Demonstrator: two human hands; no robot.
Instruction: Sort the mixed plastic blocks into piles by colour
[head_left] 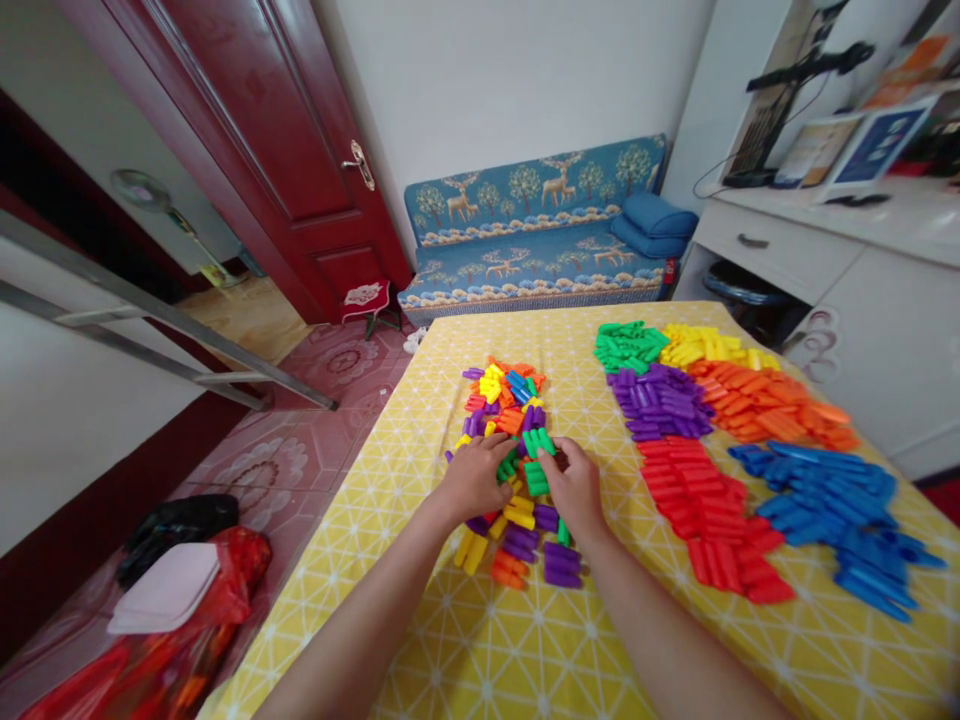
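My left hand (pixel 471 482) is over a mixed pile of small plastic pieces, fingers curled at a green piece (pixel 507 464) that they partly cover. My right hand (pixel 576 492), at the pile's right side, has its thumb and fingers closed on a green ribbed piece (pixel 538 441). Just below that, another green piece (pixel 535 478) lies by the right thumb. Around both hands are purple pieces (pixel 561 565), yellow pieces (pixel 471 550) and orange pieces (pixel 509 570). More mixed colours, blue pieces (pixel 517 385) among them, lie at the pile's far end.
Single-colour heaps stand on the right of the yellow tablecloth (pixel 390 500): green (pixel 630 347), yellow (pixel 709 345), purple (pixel 660 403), orange (pixel 769 403), red (pixel 705 515) and blue (pixel 832 510). A patterned sofa (pixel 532 240) is behind the table, a white cabinet (pixel 885 330) at right.
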